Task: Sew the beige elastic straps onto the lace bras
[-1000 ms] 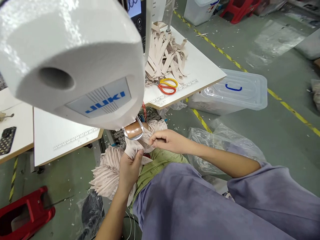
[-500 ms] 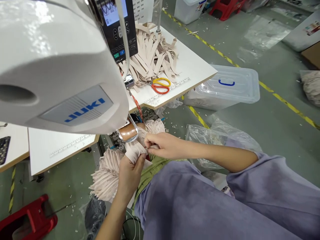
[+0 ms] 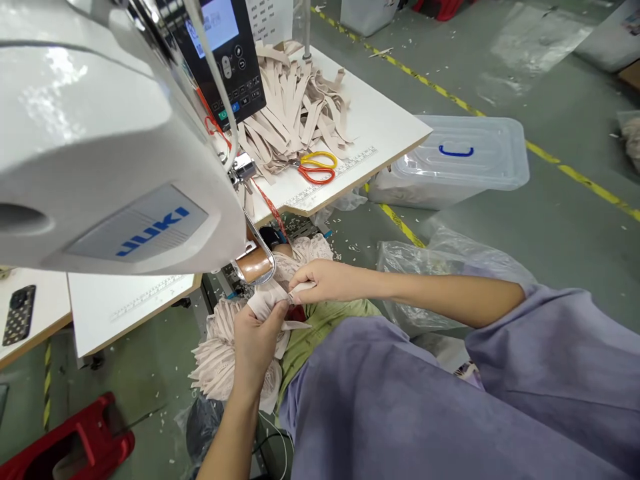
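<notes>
My left hand (image 3: 254, 345) is closed around a pale pink lace garment (image 3: 219, 352) that hangs down over my lap below the white JUKI sewing machine head (image 3: 110, 140). My right hand (image 3: 323, 280) pinches the garment's beige edge right beside the left thumb. Both hands work just under the machine's brown cylinder arm (image 3: 255, 265). The lower part of the lace bunches against my green trousers (image 3: 320, 323).
A heap of beige elastic strips (image 3: 295, 113) and yellow-orange scissors (image 3: 316, 167) lie on the white table (image 3: 390, 133). A lidded clear plastic bin (image 3: 460, 163) and plastic bags (image 3: 440, 267) sit on the floor at right. A phone (image 3: 19, 313) lies at left; a red stool (image 3: 65, 440) below.
The view has shifted, showing more of the machine's control panel. My right hand has slid closer to the left thumb and pinches the fabric edge tighter.
</notes>
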{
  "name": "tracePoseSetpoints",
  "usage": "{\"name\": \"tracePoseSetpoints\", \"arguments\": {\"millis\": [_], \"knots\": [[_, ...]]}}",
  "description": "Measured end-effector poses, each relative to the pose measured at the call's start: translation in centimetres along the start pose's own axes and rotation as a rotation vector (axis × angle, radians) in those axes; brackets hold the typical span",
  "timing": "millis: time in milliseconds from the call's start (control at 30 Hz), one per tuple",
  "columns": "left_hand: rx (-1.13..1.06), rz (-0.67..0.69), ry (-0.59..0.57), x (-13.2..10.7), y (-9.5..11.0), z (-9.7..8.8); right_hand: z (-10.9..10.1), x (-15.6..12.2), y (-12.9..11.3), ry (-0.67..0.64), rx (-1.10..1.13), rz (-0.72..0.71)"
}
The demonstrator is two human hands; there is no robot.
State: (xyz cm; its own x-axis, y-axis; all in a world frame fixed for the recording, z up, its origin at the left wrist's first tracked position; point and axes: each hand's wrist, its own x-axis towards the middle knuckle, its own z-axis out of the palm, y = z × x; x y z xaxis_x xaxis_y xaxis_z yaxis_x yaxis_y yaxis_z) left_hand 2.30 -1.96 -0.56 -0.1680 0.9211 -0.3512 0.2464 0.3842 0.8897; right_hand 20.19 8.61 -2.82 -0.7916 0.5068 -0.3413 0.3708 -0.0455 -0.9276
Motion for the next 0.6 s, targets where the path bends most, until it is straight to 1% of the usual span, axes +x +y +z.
{"name": "tracePoseSetpoints", "arguments": {"millis": [100,233,333,433,500,533,600], "knots": [[-0.102,-0.04,0.04,0.2,-0.3,0.3,0.3,0.0,0.2,-0.011,0.122,0.023],[-0.223,-0.09,0.094,0.6,-1.0,0.8,0.7,0.0,0.3,0.04,0.122,0.005],[-0.31,-0.043,0.167,0.9,-1.2,1.4,1.2,0.0,0.1,0.153,-0.007,-0.052],[-0.323,-0.016,0.208,0.8,-0.6,1.6,1.4,0.1,-0.3,0.235,-0.192,-0.151],[-0.272,-0.012,0.194,0.4,-0.4,1.3,1.2,0.2,-0.9,0.227,-0.25,-0.19],[-0.244,-0.005,0.191,0.2,-0.5,1.0,0.9,0.2,-1.2,0.202,-0.236,-0.184],[-0.228,0.035,0.206,-0.5,-1.2,0.4,0.2,0.4,-2.1,0.13,-0.122,-0.123]]}}
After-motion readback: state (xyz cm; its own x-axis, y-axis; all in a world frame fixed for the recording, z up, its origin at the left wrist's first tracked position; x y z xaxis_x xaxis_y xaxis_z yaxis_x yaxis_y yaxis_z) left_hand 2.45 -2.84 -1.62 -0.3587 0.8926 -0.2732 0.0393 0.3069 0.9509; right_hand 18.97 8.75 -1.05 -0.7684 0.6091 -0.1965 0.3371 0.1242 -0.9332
